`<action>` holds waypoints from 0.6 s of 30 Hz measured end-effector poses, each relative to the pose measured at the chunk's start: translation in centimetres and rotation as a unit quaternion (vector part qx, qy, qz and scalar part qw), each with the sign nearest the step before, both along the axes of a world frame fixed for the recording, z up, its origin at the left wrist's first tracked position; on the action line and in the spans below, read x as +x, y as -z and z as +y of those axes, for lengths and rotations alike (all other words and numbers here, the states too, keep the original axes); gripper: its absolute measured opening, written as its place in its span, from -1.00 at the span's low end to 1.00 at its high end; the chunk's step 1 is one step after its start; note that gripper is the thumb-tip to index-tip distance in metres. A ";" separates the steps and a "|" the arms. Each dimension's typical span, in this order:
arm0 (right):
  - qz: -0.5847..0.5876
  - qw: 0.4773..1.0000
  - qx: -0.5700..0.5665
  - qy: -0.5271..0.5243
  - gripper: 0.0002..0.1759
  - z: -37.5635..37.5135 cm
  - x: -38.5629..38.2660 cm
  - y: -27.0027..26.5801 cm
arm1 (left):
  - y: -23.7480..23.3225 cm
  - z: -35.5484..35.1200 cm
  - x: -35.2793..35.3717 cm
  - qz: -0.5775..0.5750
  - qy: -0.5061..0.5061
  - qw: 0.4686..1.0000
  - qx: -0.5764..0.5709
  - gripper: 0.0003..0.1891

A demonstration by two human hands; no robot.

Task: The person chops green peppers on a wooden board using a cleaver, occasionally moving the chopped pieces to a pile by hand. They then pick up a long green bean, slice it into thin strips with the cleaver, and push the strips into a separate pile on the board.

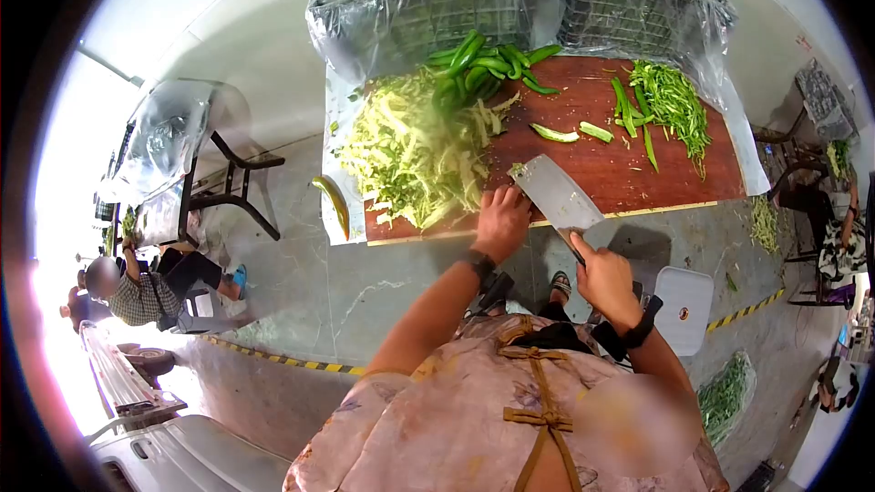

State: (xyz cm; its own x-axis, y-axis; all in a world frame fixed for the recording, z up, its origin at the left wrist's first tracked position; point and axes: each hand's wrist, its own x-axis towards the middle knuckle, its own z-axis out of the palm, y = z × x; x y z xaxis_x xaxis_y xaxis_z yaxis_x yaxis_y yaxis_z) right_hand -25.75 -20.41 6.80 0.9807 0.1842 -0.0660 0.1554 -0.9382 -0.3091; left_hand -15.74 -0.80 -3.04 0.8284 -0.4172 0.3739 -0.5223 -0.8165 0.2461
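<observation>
My right hand [605,281] is wrapped round the handle of a cleaver [558,196]. The cleaver's broad blade lies over the red-brown board [583,150], slanting up and left, with a small pale scrap at its far corner. Just left of the blade, my left hand [503,221] rests at the board's front edge, fingers extended and nothing visible in them. It is beside a heap of pale green pepper cores and seeds [419,150]. Whole green peppers [478,68] lie behind the heap. Right of them are cut pepper pieces [554,134] and a pile of green pepper strips [670,109].
Plastic-lined crates [437,14] stand along the back; the left one holds green peppers. One yellowish pepper [333,205] lies on the left edge. A white stool [684,305] stands behind right, near a bag of green strips [726,401]. Other people sit at both sides.
</observation>
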 end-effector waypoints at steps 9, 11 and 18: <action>-0.120 0.989 0.085 0.021 -0.43 0.5 3.0 1.0 | -0.1 -0.4 0.0 -0.042 -0.033 0.999 0.006 -0.75; -0.095 0.992 0.081 0.033 -0.42 -1.2 1.4 0.7 | -0.2 -0.5 0.4 -0.026 -0.028 0.999 -0.005 -0.76; -0.080 0.992 0.058 0.078 -0.42 -7.0 -5.2 4.2 | 1.4 -1.6 3.6 -0.017 -0.077 0.997 0.021 -0.90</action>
State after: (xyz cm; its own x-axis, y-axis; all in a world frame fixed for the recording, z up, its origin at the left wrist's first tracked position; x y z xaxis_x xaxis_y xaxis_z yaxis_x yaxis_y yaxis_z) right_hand -30.95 -27.40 2.56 0.9940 0.0265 0.1064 0.0671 -0.9146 -0.3988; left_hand -12.11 -2.37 -4.43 0.8704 -0.3028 0.3882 -0.3984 -0.8965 0.1939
